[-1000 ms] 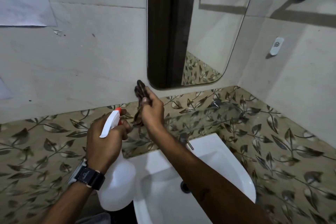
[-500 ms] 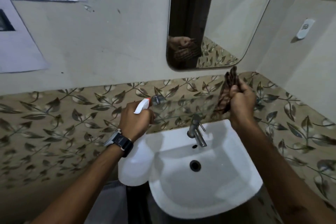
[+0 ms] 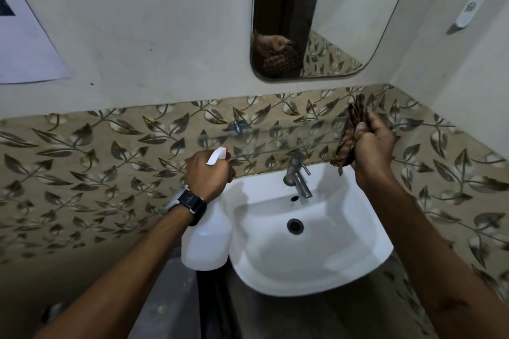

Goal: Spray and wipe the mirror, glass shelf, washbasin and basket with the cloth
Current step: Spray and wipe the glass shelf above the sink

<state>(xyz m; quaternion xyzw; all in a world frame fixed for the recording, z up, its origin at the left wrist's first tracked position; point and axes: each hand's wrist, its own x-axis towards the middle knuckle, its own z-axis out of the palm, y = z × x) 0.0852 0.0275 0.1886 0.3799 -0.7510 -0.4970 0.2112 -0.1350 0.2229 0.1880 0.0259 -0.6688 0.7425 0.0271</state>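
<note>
My left hand (image 3: 208, 173) grips the trigger head of a white spray bottle (image 3: 206, 239), nozzle aimed at the glass shelf (image 3: 275, 139) above the washbasin (image 3: 316, 259). My right hand (image 3: 371, 146) clutches a bunched brown cloth (image 3: 349, 132) at the shelf's right end, over the basin's back right corner. The mirror (image 3: 344, 16) hangs on the wall above and reflects a hand with the cloth. No basket is in view.
A steel tap (image 3: 297, 176) stands at the back of the basin, under the shelf. Leaf-patterned tiles (image 3: 110, 159) run along the wall. A white wall hook (image 3: 468, 9) is on the right wall. White paper sheets (image 3: 24, 44) are stuck at the upper left.
My right hand with the cloth has moved from the shelf's left end to its right end. The view has tilted down and left, so the whole basin shows. The left hand keeps the bottle.
</note>
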